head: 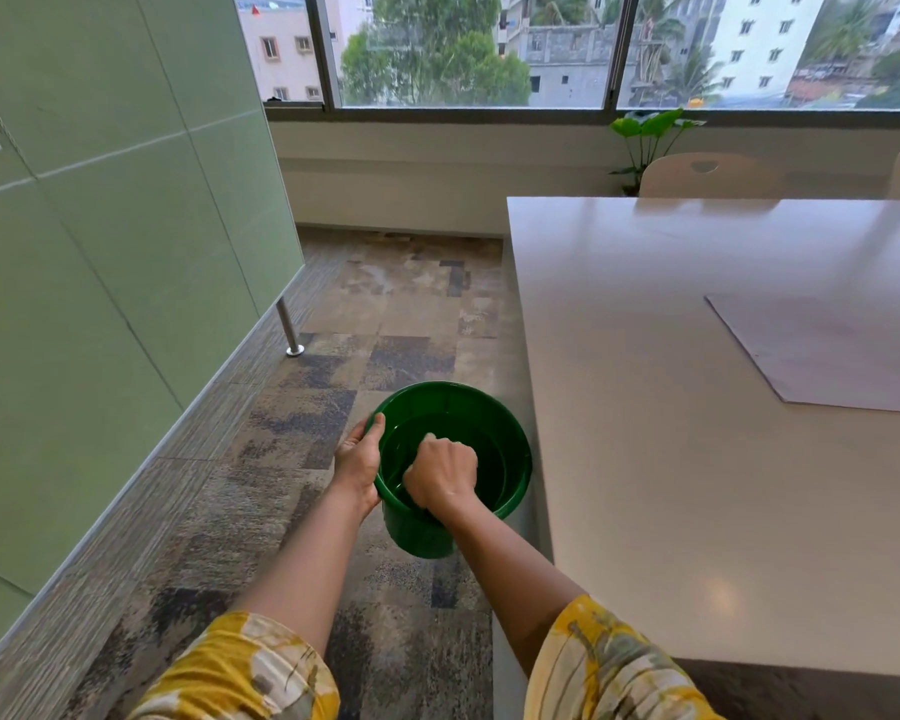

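Note:
A green plastic bucket (510, 449) with water in it stands on the carpet beside the table's corner. My left hand (358, 459) grips the bucket's left rim, thumb over the edge. Inside the bucket my right hand (441, 472) is closed in a fist around a pale cloth (429, 437), of which only a small bit shows above the knuckles. Both forearms reach forward from yellow patterned sleeves.
A large white table (697, 407) fills the right, with a grey mat (827, 350) on it. Two pale chairs (707, 174) and a potted plant (645, 142) stand behind it under the window. A green partition (100, 252) with a metal foot (289, 330) lines the left.

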Demonstrator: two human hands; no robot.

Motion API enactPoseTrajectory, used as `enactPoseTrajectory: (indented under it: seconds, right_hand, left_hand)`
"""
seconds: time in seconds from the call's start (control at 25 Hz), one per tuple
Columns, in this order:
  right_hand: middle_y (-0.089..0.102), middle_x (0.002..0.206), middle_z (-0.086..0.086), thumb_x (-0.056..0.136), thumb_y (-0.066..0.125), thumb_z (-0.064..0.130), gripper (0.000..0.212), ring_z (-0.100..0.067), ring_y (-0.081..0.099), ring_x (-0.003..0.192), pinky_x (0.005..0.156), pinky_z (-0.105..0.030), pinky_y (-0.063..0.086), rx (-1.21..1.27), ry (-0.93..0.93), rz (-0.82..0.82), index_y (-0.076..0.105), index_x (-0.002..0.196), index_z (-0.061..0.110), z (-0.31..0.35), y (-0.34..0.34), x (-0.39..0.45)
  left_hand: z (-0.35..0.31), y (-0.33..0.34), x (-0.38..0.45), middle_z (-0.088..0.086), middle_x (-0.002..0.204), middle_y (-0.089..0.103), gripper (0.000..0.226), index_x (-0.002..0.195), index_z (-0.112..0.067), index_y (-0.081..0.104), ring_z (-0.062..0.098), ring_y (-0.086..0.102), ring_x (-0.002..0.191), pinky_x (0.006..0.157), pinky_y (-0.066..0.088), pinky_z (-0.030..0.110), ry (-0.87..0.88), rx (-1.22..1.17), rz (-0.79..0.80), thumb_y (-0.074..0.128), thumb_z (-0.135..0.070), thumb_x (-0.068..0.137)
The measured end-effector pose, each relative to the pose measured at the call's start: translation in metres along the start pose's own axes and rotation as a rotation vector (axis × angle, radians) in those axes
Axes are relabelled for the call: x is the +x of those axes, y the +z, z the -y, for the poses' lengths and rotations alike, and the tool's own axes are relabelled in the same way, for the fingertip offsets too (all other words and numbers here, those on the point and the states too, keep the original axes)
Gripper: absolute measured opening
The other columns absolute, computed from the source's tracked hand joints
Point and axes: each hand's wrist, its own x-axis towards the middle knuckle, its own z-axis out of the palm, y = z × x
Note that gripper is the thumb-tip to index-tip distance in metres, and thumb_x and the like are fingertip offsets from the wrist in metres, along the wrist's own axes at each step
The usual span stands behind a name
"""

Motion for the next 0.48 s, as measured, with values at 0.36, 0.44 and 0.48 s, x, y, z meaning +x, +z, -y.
enactPoseTrajectory:
  seconds: [0.36, 0.44, 0.48]
  right_hand:
    - [0.049, 0.137, -0.019, 0.096, 0.052, 0.003, 0.058, -0.037, 0.05, 0.127, 0.097, -0.052, 0.048, 0.301, 0.056, 0.083, 0.029, 0.149, 0.011, -0.015, 0.002, 0.012]
    - [0.022, 0.155, -0.016, 0.092, 0.062, 0.01, 0.076, -0.037, 0.02, 0.145, 0.115, -0.062, 0.024, 0.326, 0.049, 0.144, 0.018, 0.154, 0.015, -0.02, -0.009, 0.017]
    - [0.022, 0.156, -0.015, 0.095, 0.061, 0.016, 0.07, -0.035, 0.02, 0.145, 0.117, -0.057, 0.023, 0.394, 0.035, 0.058, 0.023, 0.153, 0.014, -0.026, -0.018, 0.02]
  left_hand:
    - [-0.003, 0.0, 0.006, 0.018, 0.12, 0.069, 0.029, 0.128, -0.012, 0.064, 0.037, 0.067, 0.108, 0.083, 0.057, 0.051, -0.015, 0.024, 0.018, 0.055, -0.022, 0.102]
    - [-0.004, 0.0, 0.008, 0.018, 0.121, 0.068, 0.03, 0.129, -0.012, 0.063, 0.039, 0.066, 0.109, 0.084, 0.056, 0.053, -0.016, 0.023, 0.019, 0.055, -0.021, 0.102]
    - [-0.004, 0.001, 0.01, 0.019, 0.121, 0.067, 0.03, 0.129, -0.012, 0.063, 0.04, 0.065, 0.109, 0.085, 0.056, 0.054, -0.018, 0.026, 0.016, 0.055, -0.02, 0.102]
